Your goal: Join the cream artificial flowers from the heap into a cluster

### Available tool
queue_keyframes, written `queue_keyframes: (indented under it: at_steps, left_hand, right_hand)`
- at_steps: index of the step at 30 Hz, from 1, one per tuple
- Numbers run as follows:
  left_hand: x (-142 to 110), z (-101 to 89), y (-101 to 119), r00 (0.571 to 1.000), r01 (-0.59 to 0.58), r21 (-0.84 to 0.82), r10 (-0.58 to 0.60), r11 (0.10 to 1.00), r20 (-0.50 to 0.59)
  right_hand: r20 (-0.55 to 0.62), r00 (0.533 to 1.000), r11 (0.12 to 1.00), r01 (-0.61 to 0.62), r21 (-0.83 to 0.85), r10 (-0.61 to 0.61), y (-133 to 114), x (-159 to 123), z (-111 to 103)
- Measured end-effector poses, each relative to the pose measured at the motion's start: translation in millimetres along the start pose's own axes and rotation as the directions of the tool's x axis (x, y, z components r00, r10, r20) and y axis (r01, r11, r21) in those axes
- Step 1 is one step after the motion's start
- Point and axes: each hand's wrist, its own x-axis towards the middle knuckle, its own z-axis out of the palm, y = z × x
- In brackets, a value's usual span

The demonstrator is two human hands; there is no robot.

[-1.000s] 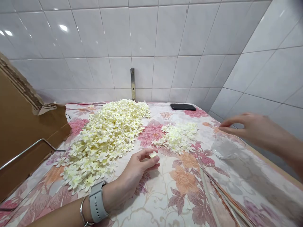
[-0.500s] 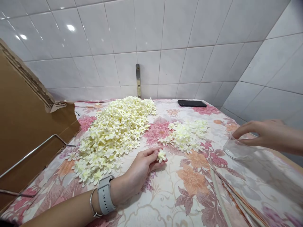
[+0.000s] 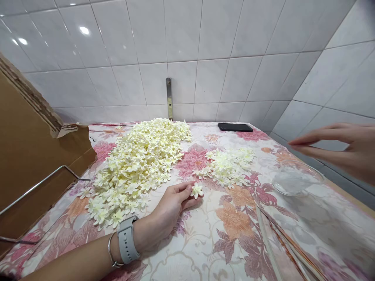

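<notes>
A single pale white flower (image 3: 197, 190) is pinched between the thumb and fingers of my left hand (image 3: 172, 207), which rests on the cloth. My right hand (image 3: 341, 146) is raised above a clear glass bowl (image 3: 288, 187) at the right. Its thumb and forefinger meet at the tips; anything between them is too small to make out. Left of my left hand lies a large heap of pale yellow-white flowers (image 3: 140, 164). A smaller, whiter group of flowers (image 3: 230, 166) is spread out beyond my left hand, to the right.
A floral tablecloth (image 3: 181, 257) covers the table. Long thin strips (image 3: 288, 244) lie at the front right. A black phone (image 3: 235, 127) is near the tiled wall (image 3: 211, 82). At the left stand a cardboard box (image 3: 26, 156) and a bent metal rod (image 3: 32, 189).
My right hand has lifted up and out of the glass bowl, its fingertips now pinched together above it. My left hand still holds the flower, which now faces more toward me.
</notes>
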Motion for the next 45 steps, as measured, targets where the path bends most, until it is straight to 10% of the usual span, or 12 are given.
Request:
queue_keyframes:
  at_steps: [4, 8, 16, 19, 25, 31, 37, 40, 45]
  left_hand:
    - [1.1, -0.8, -0.5, 0.999, -0.022, 0.021, 0.021, 1.000, 0.047]
    - [5.5, -5.3, -2.4, 0.962, -0.121, -0.008, 0.120, 0.993, 0.246]
    - [5.3, -5.5, -1.4, 0.977, 0.030, -0.049, -0.019, 0.998, 0.212]
    - [0.5, -2.8, 2.0, 0.964, -0.002, -0.001, 0.002, 1.000, 0.266]
    - [-7.5, 1.8, 7.7, 0.983, -0.029, 0.252, -0.018, 0.967, 0.185]
    - [1.9, -3.4, 4.6, 0.952, -0.190, 0.212, 0.128, 0.959, 0.277]
    - [2.3, -4.4, 2.2, 0.914, -0.269, 0.351, 0.123, 0.897, 0.386]
    - [1.4, -5.2, 1.8, 0.890, -0.325, 0.480, 0.092, 0.815, 0.446]
    - [2.6, -8.5, 1.0, 0.914, -0.384, 0.639, 0.179, 0.666, 0.363]
  right_hand:
    - [0.156, 0.902, 0.831, 0.290, 0.474, -0.403, -84.3, -26.9, 40.5]
    - [0.138, 0.808, 0.700, 0.395, 0.595, -0.573, -136.1, -61.0, 98.7]
    - [0.174, 0.743, 0.648, 0.415, 0.638, -0.647, -115.9, -77.6, 113.6]
    - [0.118, 0.798, 0.668, 0.402, 0.626, -0.591, -114.9, -77.7, 111.4]
    - [0.351, 0.902, 0.772, -0.034, 0.635, -0.250, -117.2, -73.9, 107.7]
    - [0.685, 0.707, 0.441, -0.565, 0.697, -0.175, -122.6, -72.1, 100.9]
    - [0.734, 0.616, 0.192, -0.713, 0.674, -0.287, -130.1, -78.0, 95.5]
    - [0.706, 0.639, 0.262, -0.656, 0.707, -0.305, -129.9, -77.5, 91.9]
    - [0.615, 0.742, 0.702, -0.286, 0.652, -0.269, -127.2, -74.3, 89.3]
